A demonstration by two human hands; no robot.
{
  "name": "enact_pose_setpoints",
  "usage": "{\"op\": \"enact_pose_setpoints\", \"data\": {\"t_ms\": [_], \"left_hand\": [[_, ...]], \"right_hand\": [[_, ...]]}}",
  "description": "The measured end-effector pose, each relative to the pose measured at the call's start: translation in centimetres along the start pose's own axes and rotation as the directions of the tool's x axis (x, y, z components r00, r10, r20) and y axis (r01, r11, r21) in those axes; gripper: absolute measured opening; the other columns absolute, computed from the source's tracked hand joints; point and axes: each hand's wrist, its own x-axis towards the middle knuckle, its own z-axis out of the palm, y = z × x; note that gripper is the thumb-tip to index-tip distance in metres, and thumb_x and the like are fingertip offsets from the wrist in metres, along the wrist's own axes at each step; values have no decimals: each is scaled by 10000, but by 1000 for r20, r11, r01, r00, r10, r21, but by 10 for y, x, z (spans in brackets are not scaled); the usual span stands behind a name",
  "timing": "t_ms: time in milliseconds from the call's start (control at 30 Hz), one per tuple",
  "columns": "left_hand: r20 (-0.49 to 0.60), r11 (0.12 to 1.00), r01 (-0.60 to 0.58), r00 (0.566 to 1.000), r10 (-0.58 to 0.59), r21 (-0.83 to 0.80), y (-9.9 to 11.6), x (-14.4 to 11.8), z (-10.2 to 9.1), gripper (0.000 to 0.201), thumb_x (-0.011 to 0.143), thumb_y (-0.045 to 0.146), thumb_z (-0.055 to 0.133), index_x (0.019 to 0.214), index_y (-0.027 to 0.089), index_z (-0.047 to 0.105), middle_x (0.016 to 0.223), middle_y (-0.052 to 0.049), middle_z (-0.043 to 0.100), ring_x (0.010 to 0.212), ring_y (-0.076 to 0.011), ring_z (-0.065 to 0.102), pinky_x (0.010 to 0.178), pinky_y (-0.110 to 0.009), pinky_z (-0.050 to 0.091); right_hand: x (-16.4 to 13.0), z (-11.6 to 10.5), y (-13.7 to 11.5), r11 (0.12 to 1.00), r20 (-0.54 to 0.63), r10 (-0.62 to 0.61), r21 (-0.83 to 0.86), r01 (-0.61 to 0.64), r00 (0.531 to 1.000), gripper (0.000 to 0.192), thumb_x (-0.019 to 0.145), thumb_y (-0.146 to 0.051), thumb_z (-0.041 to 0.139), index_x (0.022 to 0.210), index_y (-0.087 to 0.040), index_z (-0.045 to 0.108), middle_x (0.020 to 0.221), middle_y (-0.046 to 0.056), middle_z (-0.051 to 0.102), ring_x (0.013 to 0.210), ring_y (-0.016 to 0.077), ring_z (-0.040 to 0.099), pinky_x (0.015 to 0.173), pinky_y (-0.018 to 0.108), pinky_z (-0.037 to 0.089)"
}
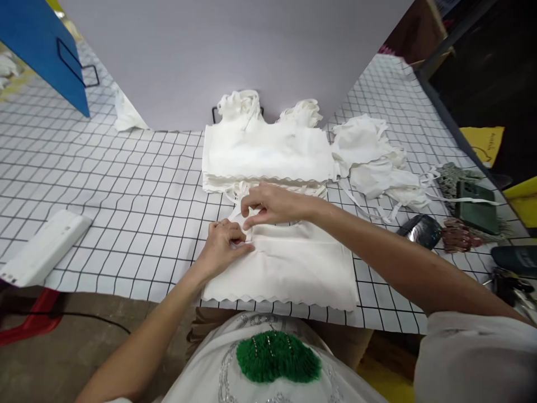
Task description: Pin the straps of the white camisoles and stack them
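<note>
- Fingers of both hands, left hand (224,242) and right hand (271,205), pinch the white garment (289,263) at its upper-left corner.
- Garment lies flat at the worktop (138,212) near edge; open grid to the left.

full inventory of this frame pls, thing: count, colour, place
flat garment: 1, white, scalloped hem, near table edge under both hands
folded stack: 1 stack, white, behind the flat garment
loose garments: a heap, count unclear, white with straps, right of the stack
gridded table cover: 1, white with black lines
backdrop board: 1, pale grey, upright at the back
blue panel: 1, top left
flat device: 1, white, left table edge
dark items: several, green and black, right edge, kind unclear
left hand: pinching cloth at the garment's upper left
right hand: pinching a strap just above the left hand
</note>
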Motion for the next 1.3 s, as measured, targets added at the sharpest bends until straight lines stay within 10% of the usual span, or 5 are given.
{"op": "enact_pose_setpoints", "data": {"t_ms": [200, 633, 867, 1100, 1300], "left_hand": [[79, 999, 28, 996, -29, 21, 2, 2, -4, 288, 770, 300, 737, 579, 185, 556, 687, 12, 584, 793, -196, 499, 877, -416, 330], [-5, 999, -51, 999, 51, -14, -5, 4, -6, 221, 761, 391, 733, 720, 215, 606, 766, -25, 605, 772, -214, 548, 768, -376, 453], [-397, 990, -98, 908, 132, 106, 9, -6, -31, 386, 830, 535, 689, 1116, 278, 652, 1139, -80, 616, 1088, -283, 579, 936, -442, 479], [-11, 966, -246, 969, 248, 77, 51, 54, -7, 226, 840, 364, 640, 989, 206, 702, 938, -62, 691, 849, -216, 632, 769, -355, 512], [80, 983, -183, 980, 182, 4, 77, 97, 10, 209, 778, 340, 685, 910, 182, 721, 888, -57, 731, 754, -195, 644, 720, -330, 509]], "right_hand": [[31, -61, -3, 991, -75, 74, -105, -81, 994, 424, 1001, -387, 494, 632, -178, 491, 619, -11, 420, 795, 179, 453, 924, 432, 376], [43, -45, 24, 997, -230, 64, -23, -71, 971, 183, 952, -306, 549, 884, -185, 667, 903, 39, 679, 1027, 220, 503, 1101, 581, 246], [-63, -65, 37, 967, -714, 246, 135, -216, 655, 162, 895, -284, 631, 926, -151, 718, 940, 58, 707, 900, 173, 584, 909, 387, 420], [-112, -9, 37, 861, -411, 351, -212, -462, 842, 107, 775, -228, 775, 839, -144, 755, 977, 98, 688, 1038, 260, 518, 958, 486, 368], [-124, -10, 34, 848, -637, 283, -182, -497, 717, 167, 900, -131, 588, 756, -115, 672, 830, 77, 684, 861, 193, 571, 872, 405, 428]]}}
